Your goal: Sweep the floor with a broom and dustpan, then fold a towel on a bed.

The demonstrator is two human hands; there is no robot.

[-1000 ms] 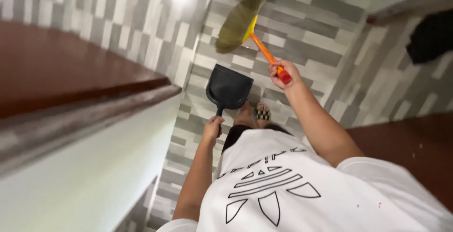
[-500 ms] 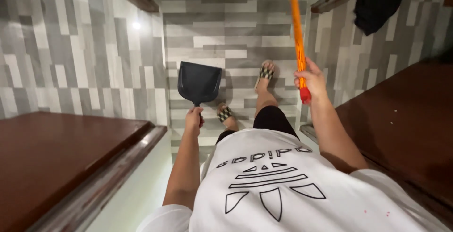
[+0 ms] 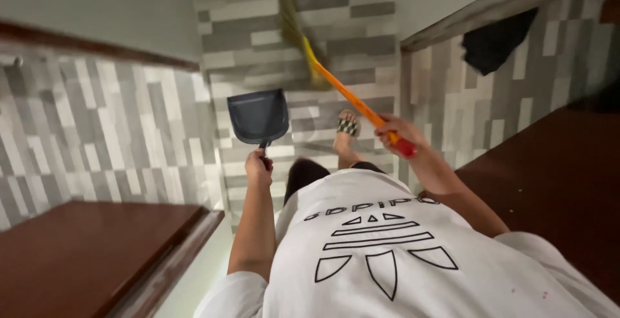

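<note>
left hand (image 3: pixel 258 165) clamped on handle of dark plastic dustpan (image 3: pixel 258 117), pan just ahead of it | right hand (image 3: pixel 395 133) gripping orange-handled straw broom (image 3: pixel 326 66), bristles well ahead, leftward | hands apart | grey tiled floor (image 3: pixel 310 8) open ahead | brown wooden ledges (image 3: pixel 84 253) flank both arms

Grey and white striped tile floor (image 3: pixel 310 8). Brown wooden surfaces lie at lower left (image 3: pixel 84 253) and right (image 3: pixel 555 176). A dark cloth (image 3: pixel 494 40) lies on the tiles at upper right.
</note>
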